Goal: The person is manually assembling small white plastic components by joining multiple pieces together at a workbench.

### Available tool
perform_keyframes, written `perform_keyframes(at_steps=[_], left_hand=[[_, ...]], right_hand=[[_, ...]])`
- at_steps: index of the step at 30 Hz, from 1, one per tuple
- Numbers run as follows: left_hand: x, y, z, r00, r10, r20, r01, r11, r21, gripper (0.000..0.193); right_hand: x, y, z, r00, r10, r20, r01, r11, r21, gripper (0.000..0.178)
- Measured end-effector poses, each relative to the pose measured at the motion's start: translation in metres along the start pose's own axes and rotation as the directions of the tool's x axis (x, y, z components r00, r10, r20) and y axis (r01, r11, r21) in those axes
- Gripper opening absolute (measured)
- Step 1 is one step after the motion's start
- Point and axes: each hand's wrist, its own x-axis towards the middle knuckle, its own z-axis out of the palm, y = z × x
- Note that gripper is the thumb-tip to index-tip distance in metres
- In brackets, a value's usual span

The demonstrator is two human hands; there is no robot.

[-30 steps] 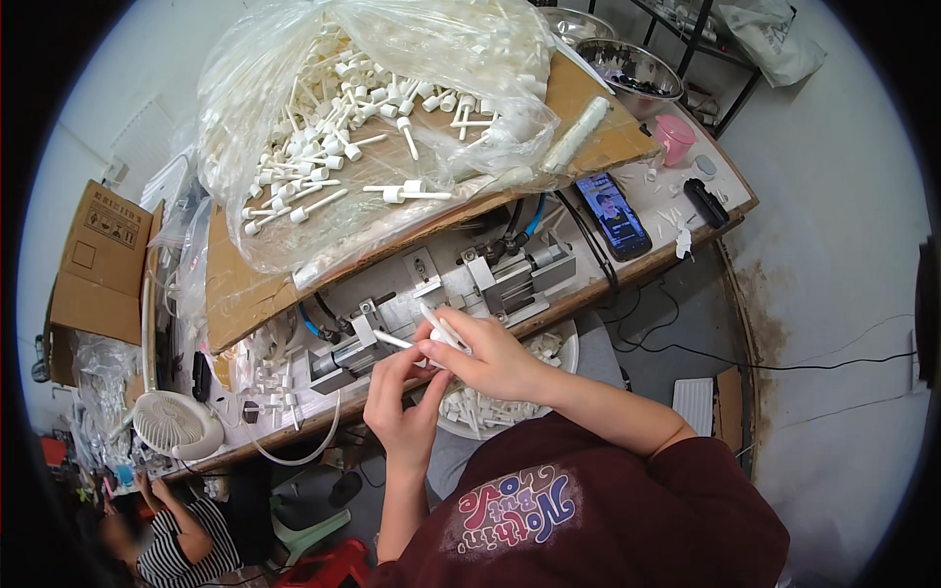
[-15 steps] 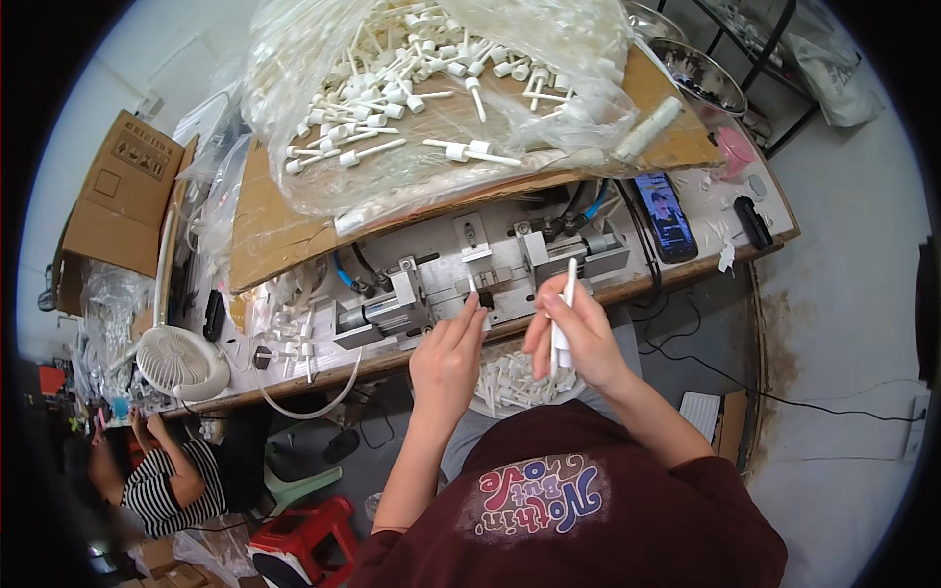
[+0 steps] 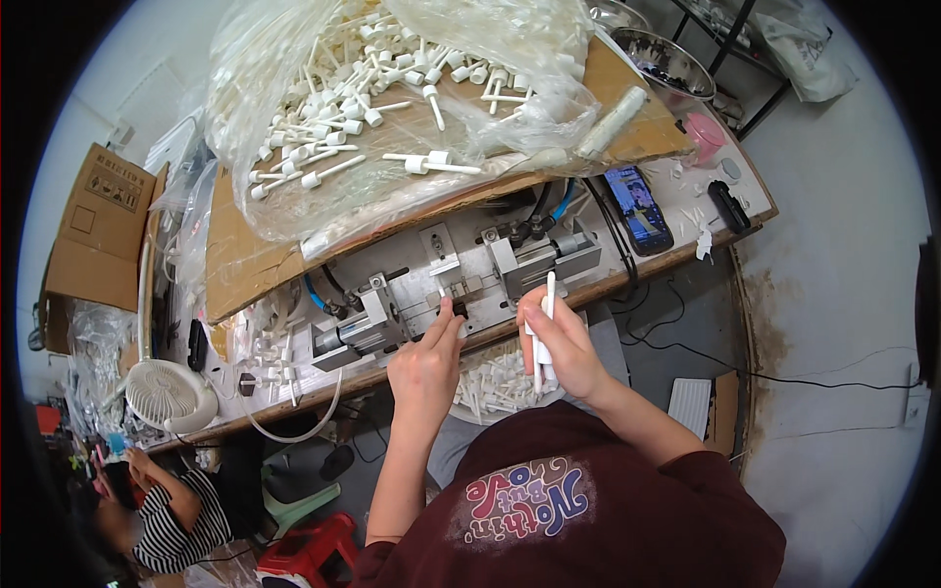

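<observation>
My left hand (image 3: 423, 367) reaches to the metal fixture (image 3: 469, 289) in the middle of the bench device. Its fingers are close together, and the tips are on a small white stick (image 3: 443, 291) there; the thumb side is mostly hidden. Just right of it and nearer me, my right hand (image 3: 573, 353) is closed around white capped sticks (image 3: 550, 286). One points up past the thumb, and others hang below the fingers. Beneath both hands, a bowl of white capped sticks (image 3: 495, 382) rests at my lap.
Two metal cylinders flank the fixture, left (image 3: 358, 328) and right (image 3: 549, 260). Behind, a cardboard sheet (image 3: 245, 265) bears a plastic bag of white capped sticks (image 3: 343, 122). A phone (image 3: 637, 211) lies right, a white fan (image 3: 172, 397) left. Another person (image 3: 186, 510) sits far left.
The whole view has shifted, so the bench appears further left and slightly lower. My left fingers stay at the fixture, and my right hand still holds its white capped sticks.
</observation>
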Motion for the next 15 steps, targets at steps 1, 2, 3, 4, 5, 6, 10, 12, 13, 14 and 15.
perform_keyframes(at_steps=[1, 2, 3, 4, 5, 6, 10, 12, 13, 14, 15], left_hand=[[0.0, 0.0, 0.0, 1.0, -0.01, 0.011, 0.009, 1.0, 0.0, 0.025], [0.001, 0.001, 0.0, 1.0, -0.012, 0.012, 0.012, 1.0, -0.002, 0.025], [0.002, 0.001, 0.001, 1.0, -0.012, 0.013, 0.012, 1.0, -0.004, 0.025], [0.003, 0.002, 0.001, 1.0, -0.012, 0.014, 0.012, 1.0, -0.006, 0.025], [0.002, 0.002, 0.001, 1.0, -0.012, -0.001, 0.012, 1.0, -0.019, 0.025], [0.002, 0.002, 0.0, 1.0, -0.012, -0.021, 0.011, 0.999, -0.034, 0.024], [0.003, 0.021, -0.02, 0.962, -0.24, 0.128, 0.271, 0.809, -0.522, 0.021], [-0.001, 0.024, -0.024, 0.943, -0.2, 0.265, 0.332, 0.529, -0.781, 0.025], [-0.002, 0.026, -0.026, 0.93, -0.163, 0.33, 0.367, 0.353, -0.861, 0.027], [-0.001, 0.03, -0.026, 0.93, -0.115, 0.35, 0.367, 0.207, -0.907, 0.031], [-0.002, 0.031, -0.026, 0.924, -0.105, 0.368, 0.382, 0.172, -0.908, 0.032]], right_hand=[[-0.001, -0.002, 0.001, 1.0, 0.013, -0.019, -0.013, 1.0, -0.013, 0.024], [-0.002, -0.005, 0.0, 0.999, 0.045, -0.032, -0.046, 0.997, -0.063, 0.026], [-0.002, -0.005, 0.0, 0.999, 0.0, -0.052, -0.005, 0.995, -0.102, 0.024], [-0.003, -0.004, 0.001, 0.996, -0.045, -0.072, 0.035, 0.989, -0.141, 0.023], [-0.004, -0.004, 0.002, 0.992, -0.091, -0.09, 0.074, 0.981, -0.182, 0.022], [-0.005, -0.002, 0.003, 0.98, -0.176, -0.098, 0.148, 0.959, -0.242, 0.022], [-0.003, 0.012, -0.003, 0.784, -0.619, 0.048, 0.526, 0.622, -0.58, 0.026], [0.003, 0.009, -0.004, 0.505, -0.816, 0.281, 0.704, 0.201, -0.682, 0.033], [0.002, 0.005, -0.004, 0.5, -0.793, 0.349, 0.712, 0.147, -0.686, 0.033], [0.001, 0.002, -0.005, 0.495, -0.764, 0.415, 0.721, 0.095, -0.686, 0.034], [0.0, 0.002, -0.005, 0.491, -0.73, 0.476, 0.73, 0.046, -0.682, 0.034]])
